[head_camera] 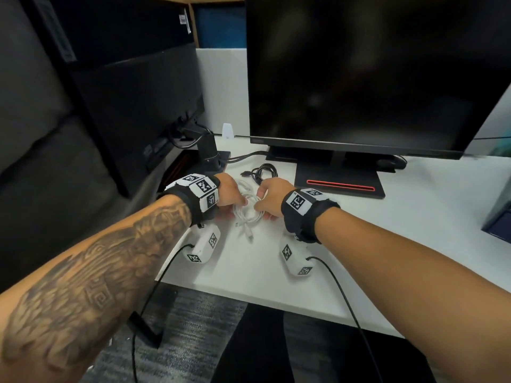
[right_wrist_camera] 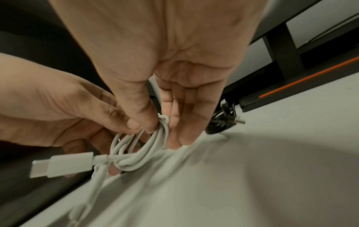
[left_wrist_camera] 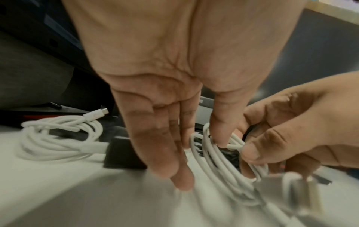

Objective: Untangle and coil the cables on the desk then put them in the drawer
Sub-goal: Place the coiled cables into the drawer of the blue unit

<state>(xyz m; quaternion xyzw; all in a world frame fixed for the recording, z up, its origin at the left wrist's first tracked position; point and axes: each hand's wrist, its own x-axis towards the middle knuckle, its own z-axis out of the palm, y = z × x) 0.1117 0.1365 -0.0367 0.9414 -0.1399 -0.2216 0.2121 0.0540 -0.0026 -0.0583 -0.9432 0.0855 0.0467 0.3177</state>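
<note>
A white cable (head_camera: pixel 248 217) lies in loose loops on the white desk (head_camera: pixel 387 230), its USB-C plug (right_wrist_camera: pixel 62 165) sticking out toward me. My left hand (head_camera: pixel 240 204) holds the loops between thumb and straight fingers (left_wrist_camera: pixel 169 153). My right hand (head_camera: pixel 261 205) pinches a strand of the same coil (right_wrist_camera: pixel 147 152) with its thumb. A second white coiled cable (left_wrist_camera: pixel 58 138) lies just beyond my left hand. A black cable bundle (head_camera: pixel 264 171) sits farther back. No drawer shows in any view.
A large dark monitor (head_camera: pixel 359 78) stands behind the cables, its base (head_camera: pixel 340 186) marked by a red strip. Another screen (head_camera: pixel 138 106) stands at the left on a black mount (head_camera: pixel 210 153). A dark mouse (head_camera: pixel 392 163) lies at the right. The desk's front edge (head_camera: pixel 276 299) is close to me.
</note>
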